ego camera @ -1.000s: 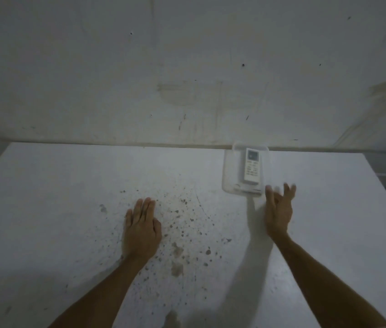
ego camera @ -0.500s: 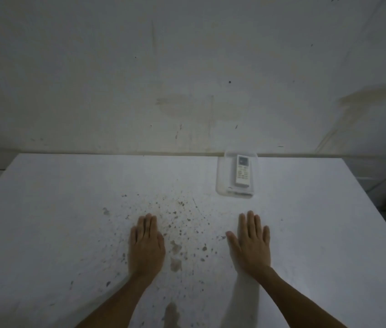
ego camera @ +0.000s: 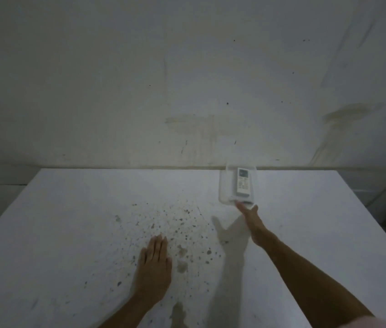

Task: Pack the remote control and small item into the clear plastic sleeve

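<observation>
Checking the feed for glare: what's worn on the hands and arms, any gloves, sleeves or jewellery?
Both hands are bare: the left hand and right hand show no gloves, rings or watch. Forearms are uncovered. A pale pinkish sleeve edge shows at the right upper arm, bottom corner.

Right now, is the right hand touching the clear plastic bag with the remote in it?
Touching. In the head view, the right hand reaches the near end of the clear plastic sleeve, its fingertips overlapping that edge with no gap showing.

Your count — four kinds of thing

You are looking at one remote control [ego camera: 243, 181], one clear plastic sleeve [ego camera: 224, 185], one white table [ego camera: 69, 221] — and two hands, left hand [ego camera: 154, 266] and right hand [ego camera: 251, 217].
</observation>
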